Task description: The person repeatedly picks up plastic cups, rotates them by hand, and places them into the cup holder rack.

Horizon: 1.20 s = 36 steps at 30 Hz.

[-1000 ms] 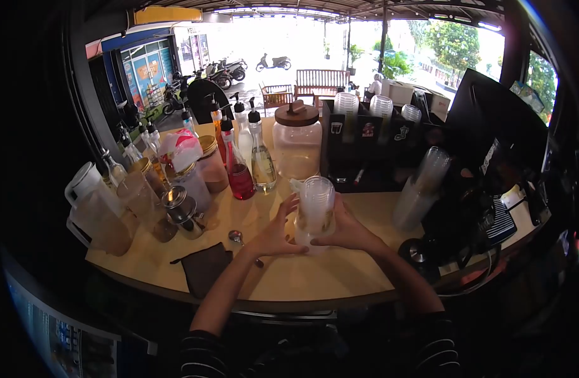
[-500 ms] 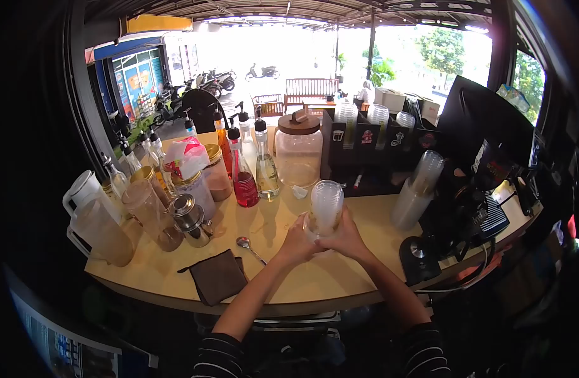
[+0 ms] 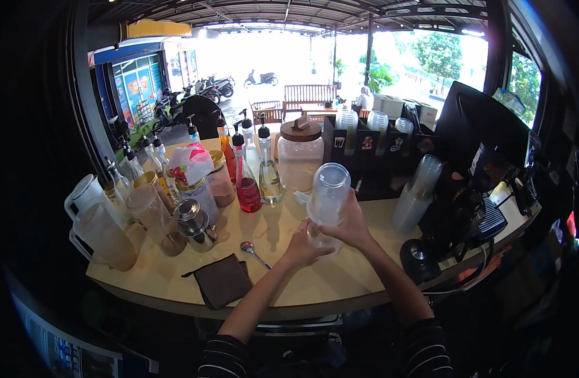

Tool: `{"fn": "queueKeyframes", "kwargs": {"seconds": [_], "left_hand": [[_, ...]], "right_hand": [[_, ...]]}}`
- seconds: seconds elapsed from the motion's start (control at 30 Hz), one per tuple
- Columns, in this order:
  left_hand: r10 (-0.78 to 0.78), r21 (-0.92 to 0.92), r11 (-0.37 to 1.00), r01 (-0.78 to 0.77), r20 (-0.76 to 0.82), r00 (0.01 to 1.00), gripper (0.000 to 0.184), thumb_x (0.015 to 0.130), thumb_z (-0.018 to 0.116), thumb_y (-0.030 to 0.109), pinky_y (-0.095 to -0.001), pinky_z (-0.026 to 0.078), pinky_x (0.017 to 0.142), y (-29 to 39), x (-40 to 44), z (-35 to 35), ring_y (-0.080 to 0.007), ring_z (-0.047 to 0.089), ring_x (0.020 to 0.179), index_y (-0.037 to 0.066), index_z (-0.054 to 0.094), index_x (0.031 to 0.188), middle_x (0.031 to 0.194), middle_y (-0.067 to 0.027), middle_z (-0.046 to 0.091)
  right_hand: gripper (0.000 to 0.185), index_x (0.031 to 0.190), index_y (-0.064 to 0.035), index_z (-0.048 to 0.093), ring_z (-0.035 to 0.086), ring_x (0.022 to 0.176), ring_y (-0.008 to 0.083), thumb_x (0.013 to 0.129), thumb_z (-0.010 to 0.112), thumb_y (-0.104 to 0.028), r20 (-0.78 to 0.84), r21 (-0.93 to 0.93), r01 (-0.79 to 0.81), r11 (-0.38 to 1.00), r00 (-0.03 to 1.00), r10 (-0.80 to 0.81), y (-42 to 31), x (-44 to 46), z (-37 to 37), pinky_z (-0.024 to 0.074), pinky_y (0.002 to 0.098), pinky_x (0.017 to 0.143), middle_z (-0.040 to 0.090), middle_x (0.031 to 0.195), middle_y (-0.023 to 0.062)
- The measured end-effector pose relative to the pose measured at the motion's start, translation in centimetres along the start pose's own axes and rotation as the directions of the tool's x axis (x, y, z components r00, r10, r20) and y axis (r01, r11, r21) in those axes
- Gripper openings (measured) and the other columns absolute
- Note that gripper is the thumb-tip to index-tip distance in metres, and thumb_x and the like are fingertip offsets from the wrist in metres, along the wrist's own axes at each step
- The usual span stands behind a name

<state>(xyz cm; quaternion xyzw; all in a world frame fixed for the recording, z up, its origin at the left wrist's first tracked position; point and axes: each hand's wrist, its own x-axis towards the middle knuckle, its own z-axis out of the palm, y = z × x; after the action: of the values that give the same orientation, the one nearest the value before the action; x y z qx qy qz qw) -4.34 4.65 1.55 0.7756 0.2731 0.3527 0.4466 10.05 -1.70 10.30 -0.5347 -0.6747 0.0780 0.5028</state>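
Both my hands are on clear plastic cups (image 3: 331, 192), held base-up and slightly tilted above the counter's middle. My left hand (image 3: 304, 246) is closed around the lower left side. My right hand (image 3: 347, 225) wraps the right side higher up, with its thumb across the front. The fingers behind the plastic are partly hidden, and I cannot tell how many cups are nested. To the left of my left hand a metal spoon (image 3: 255, 253) lies on the counter, beside a folded brown cloth (image 3: 221, 281).
Pump bottles (image 3: 249, 192), plastic pitchers (image 3: 102, 236) and lidded jars crowd the left. A large glass jar (image 3: 300, 160) stands behind my hands. Black holders (image 3: 365, 165) with cups are at the back; another cup stack (image 3: 413, 205) and dark equipment stand right. A person sits outside.
The cups have turned so a closed base now faces up and toward me. My right hand has shifted up along their side; my left hand stays low on them.
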Motion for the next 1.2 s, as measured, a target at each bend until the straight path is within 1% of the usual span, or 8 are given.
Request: {"fn": "queueKeyframes", "kwargs": {"seconds": [0.13, 0.23, 0.37, 0.47, 0.53, 0.57, 0.7, 1.2], "left_hand": [[0.069, 0.068, 0.995, -0.071, 0.030, 0.997, 0.104, 0.055, 0.085, 0.031, -0.0383, 0.037, 0.100, 1.8, -0.6, -1.7, -0.0281, 0.043, 0.121, -0.002, 0.024, 0.133, 0.126, -0.0169, 0.043], [0.182, -0.375, 0.880, -0.293, -0.302, 0.936, 0.105, 0.061, 0.081, 0.043, -0.0409, 0.032, 0.103, 2.6, -2.3, -3.4, -0.0269, 0.038, 0.123, 0.002, 0.020, 0.136, 0.131, -0.0140, 0.035], [0.337, -0.345, 0.745, -0.571, -0.543, 0.769, 0.087, 0.070, 0.077, 0.037, -0.0353, 0.037, 0.099, 7.0, -5.1, -5.5, -0.0229, 0.045, 0.116, 0.002, 0.027, 0.132, 0.120, -0.0121, 0.043], [0.107, -0.367, 0.870, -0.329, -0.511, 0.853, 0.070, 0.076, 0.073, 0.027, -0.0285, 0.046, 0.087, 7.4, -6.0, -6.9, -0.0201, 0.052, 0.107, 0.002, 0.033, 0.127, 0.115, -0.0109, 0.047], [0.084, -0.384, 0.876, -0.291, -0.474, 0.876, 0.055, 0.080, 0.069, 0.018, -0.0258, 0.052, 0.077, 7.1, -7.0, -8.6, -0.0182, 0.056, 0.100, 0.003, 0.037, 0.123, 0.115, -0.0107, 0.048], [0.027, -0.485, 0.829, -0.278, -0.463, 0.886, 0.054, 0.081, 0.068, 0.017, -0.0273, 0.054, 0.076, 6.7, -7.4, -9.1, -0.0191, 0.057, 0.101, 0.003, 0.037, 0.123, 0.115, -0.0111, 0.048], [-0.039, -0.614, 0.757, -0.222, -0.382, 0.923, 0.055, 0.082, 0.065, 0.014, -0.0350, 0.056, 0.079, 5.8, -9.0, -10.4, -0.0232, 0.055, 0.105, 0.006, 0.033, 0.126, 0.121, -0.0115, 0.045], [-0.122, -0.578, 0.812, -0.083, -0.307, 0.944, 0.053, 0.085, 0.061, 0.031, -0.0316, 0.058, 0.068, 4.2, -9.0, -9.6, -0.0190, 0.059, 0.093, 0.004, 0.033, 0.121, 0.107, -0.0112, 0.049]], "right_hand": [[0.085, 0.127, -0.0037, 0.034, 0.042, 0.118, 0.0338, 0.055, 0.077, -0.016, -0.065, -0.164, 0.199, 0.966, 0.975, -0.212, -2.9, 0.8, -0.2, 0.0360, 0.0425, 0.097, 0.041, 0.125, 0.0183], [0.084, 0.130, -0.0075, 0.034, 0.039, 0.119, 0.0361, 0.056, 0.073, -0.010, -0.038, -0.327, 0.292, 0.899, 0.946, -0.321, -5.6, 0.2, -0.3, 0.0334, 0.0446, 0.098, 0.036, 0.130, 0.0169], [0.087, 0.136, -0.0128, 0.031, 0.037, 0.119, 0.0375, 0.057, 0.069, -0.004, 0.045, -0.437, 0.319, 0.841, 0.941, -0.334, -6.1, -0.7, 1.3, 0.0322, 0.0458, 0.098, 0.029, 0.136, 0.0164], [0.088, 0.138, -0.0131, 0.029, 0.038, 0.119, 0.0370, 0.060, 0.069, -0.002, 0.111, -0.409, 0.374, 0.833, 0.926, -0.361, -7.0, -1.1, 2.2, 0.0364, 0.0444, 0.096, 0.025, 0.139, 0.0176], [0.086, 0.139, -0.0138, 0.027, 0.039, 0.120, 0.0346, 0.065, 0.070, -0.004, 0.021, 0.037, 0.323, 0.946, 0.946, -0.324, -8.2, -1.4, 2.2, 0.0404, 0.0424, 0.093, 0.023, 0.140, 0.0176], [0.072, 0.137, -0.0102, 0.032, 0.049, 0.114, 0.0271, 0.075, 0.068, -0.009, -0.027, 0.170, 0.258, 0.951, 0.966, -0.257, -8.4, -1.9, 2.2, 0.0420, 0.0385, 0.092, 0.042, 0.131, 0.0176], [0.026, 0.111, 0.0003, 0.060, 0.062, 0.087, 0.0131, 0.088, 0.057, -0.012, 0.205, 0.405, 0.050, 0.913, 0.968, -0.144, -6.6, -1.7, 2.2, 0.0464, 0.0296, 0.084, 0.068, 0.091, 0.0092], [0.020, 0.101, 0.0061, 0.057, 0.064, 0.078, 0.0125, 0.091, 0.054, -0.011, 0.239, 0.538, -0.162, 0.827, 0.970, 0.035, -6.9, -2.5, 2.8, 0.0513, 0.0248, 0.074, 0.066, 0.085, 0.0095]]}}
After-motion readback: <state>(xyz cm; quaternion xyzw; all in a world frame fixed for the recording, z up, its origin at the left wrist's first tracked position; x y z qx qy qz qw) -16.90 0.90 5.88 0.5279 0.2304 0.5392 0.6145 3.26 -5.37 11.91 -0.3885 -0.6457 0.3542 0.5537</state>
